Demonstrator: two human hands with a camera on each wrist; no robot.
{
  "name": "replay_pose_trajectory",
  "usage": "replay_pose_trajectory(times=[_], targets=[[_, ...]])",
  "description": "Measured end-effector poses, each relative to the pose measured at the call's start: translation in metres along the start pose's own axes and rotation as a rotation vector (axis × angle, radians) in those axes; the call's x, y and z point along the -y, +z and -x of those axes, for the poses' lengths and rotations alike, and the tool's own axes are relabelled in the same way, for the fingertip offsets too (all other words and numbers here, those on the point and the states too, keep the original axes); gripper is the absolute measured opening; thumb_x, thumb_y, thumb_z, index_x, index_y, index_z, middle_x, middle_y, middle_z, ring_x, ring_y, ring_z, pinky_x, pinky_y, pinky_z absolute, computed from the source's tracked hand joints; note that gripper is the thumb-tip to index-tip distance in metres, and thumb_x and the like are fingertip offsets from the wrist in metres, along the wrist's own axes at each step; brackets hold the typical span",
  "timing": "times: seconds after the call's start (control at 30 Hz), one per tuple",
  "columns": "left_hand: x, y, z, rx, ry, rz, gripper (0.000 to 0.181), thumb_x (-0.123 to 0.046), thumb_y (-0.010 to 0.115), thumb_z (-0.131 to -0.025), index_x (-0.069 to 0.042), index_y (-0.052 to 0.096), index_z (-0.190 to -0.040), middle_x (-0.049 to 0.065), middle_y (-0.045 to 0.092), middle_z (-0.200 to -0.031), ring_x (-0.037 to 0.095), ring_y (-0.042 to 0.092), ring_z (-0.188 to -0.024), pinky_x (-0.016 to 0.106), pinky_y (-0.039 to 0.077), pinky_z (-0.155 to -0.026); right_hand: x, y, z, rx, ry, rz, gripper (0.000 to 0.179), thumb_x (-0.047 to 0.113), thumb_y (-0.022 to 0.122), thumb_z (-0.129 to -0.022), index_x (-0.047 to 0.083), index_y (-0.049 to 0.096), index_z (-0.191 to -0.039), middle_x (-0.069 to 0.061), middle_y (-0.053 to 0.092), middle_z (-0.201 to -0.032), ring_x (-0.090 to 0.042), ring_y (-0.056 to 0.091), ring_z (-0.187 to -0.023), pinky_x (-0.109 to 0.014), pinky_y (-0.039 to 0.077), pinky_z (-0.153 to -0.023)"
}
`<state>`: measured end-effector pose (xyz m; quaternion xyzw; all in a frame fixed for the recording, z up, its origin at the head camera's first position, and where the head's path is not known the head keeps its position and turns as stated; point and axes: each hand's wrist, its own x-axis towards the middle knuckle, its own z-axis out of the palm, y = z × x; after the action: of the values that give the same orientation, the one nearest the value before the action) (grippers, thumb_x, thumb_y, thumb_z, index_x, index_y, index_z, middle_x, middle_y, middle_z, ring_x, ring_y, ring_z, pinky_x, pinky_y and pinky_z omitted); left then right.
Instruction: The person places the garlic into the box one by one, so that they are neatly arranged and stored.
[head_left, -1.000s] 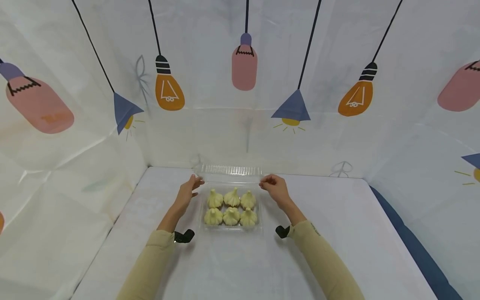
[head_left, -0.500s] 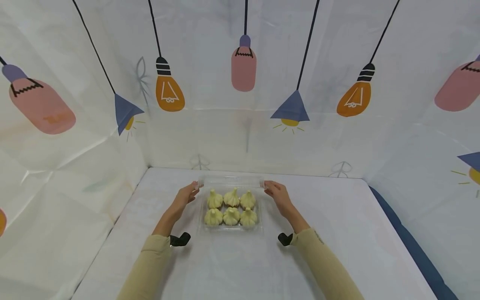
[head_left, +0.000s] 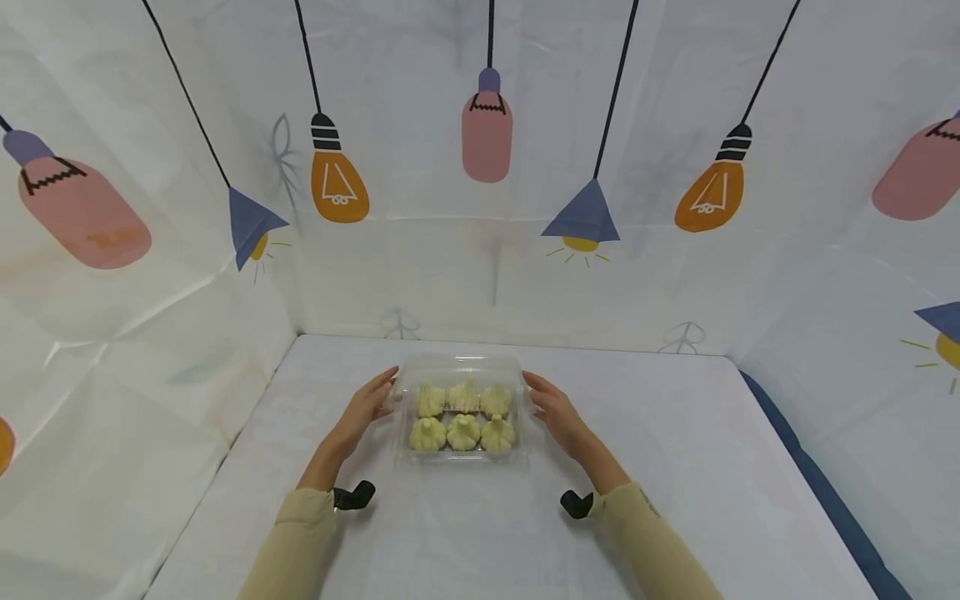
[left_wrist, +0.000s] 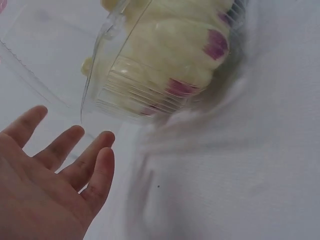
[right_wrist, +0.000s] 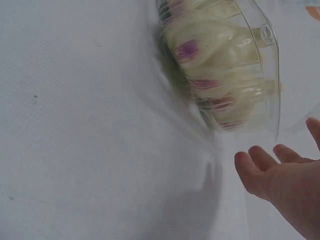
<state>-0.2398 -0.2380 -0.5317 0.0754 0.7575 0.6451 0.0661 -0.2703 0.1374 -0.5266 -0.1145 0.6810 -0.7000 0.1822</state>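
A clear plastic clamshell box [head_left: 462,457] sits on the table with several pale garlic bulbs [head_left: 463,433] standing in two rows. Its hinged lid [head_left: 459,365] leans forward, part-way down, over the back row. My left hand [head_left: 360,414] is at the lid's left side, fingers straight and loosely spread, fingertips right at the edge. On the opposite side my right hand [head_left: 561,417] reaches the lid's right edge with extended fingers. Both wrist views show relaxed fingers beside the ribbed box wall [left_wrist: 135,92], and purple patches low on the garlic bulbs [right_wrist: 225,65].
A white cloth covers the table [head_left: 465,533]. Behind it and at the sides hang white sheets [head_left: 420,275] printed with lamps and bulbs. Something dark blue [head_left: 817,483] runs along the table's right edge. A black wrist device [head_left: 354,496] sticks out inward from the left sleeve.
The lid has swung from standing up at the back, forward and down over the rear bulbs. Both hands have followed it toward me, and their fingers have straightened from pinching its corners.
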Motion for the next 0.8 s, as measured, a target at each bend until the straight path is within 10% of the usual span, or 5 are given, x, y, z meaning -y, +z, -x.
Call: replay_pose_trajectory(times=[0.3, 0.57, 0.8], targets=[[0.009, 0.003, 0.017, -0.080, 0.048, -0.023, 0.049, -0.032, 0.050, -0.102, -0.014, 0.044, -0.147, 0.018, 0.042, -0.146, 0.038, 0.040, -0.131, 0.060, 0.031, -0.101, -0.007, 0.005, 0.017, 0.055, -0.018, -0.040, 0.056, 0.017, 0.045, -0.101, 0.010, 0.026, -0.153, -0.014, 0.014, -0.160, -0.036, 0.015, -0.144, -0.058, 0.015, -0.110], [0.013, 0.006, 0.034, -0.079, 0.055, 0.024, 0.048, -0.021, 0.060, -0.098, -0.003, 0.048, -0.141, 0.017, 0.045, -0.145, 0.039, 0.052, -0.121, 0.031, 0.044, -0.091, -0.013, 0.007, 0.031, 0.062, -0.053, 0.042, 0.062, 0.015, 0.055, -0.098, 0.006, 0.028, -0.152, -0.022, 0.021, -0.156, -0.041, 0.026, -0.139, -0.046, 0.034, -0.102], [0.022, 0.012, 0.045, -0.091, 0.015, 0.005, 0.047, -0.023, 0.064, -0.096, -0.008, 0.052, -0.139, 0.013, 0.047, -0.143, 0.033, 0.056, -0.117, 0.035, 0.045, -0.090, -0.019, 0.011, 0.040, 0.045, -0.067, 0.097, 0.063, 0.007, 0.058, -0.097, 0.002, 0.028, -0.151, -0.029, 0.033, -0.148, -0.044, 0.043, -0.126, -0.042, 0.044, -0.093]])
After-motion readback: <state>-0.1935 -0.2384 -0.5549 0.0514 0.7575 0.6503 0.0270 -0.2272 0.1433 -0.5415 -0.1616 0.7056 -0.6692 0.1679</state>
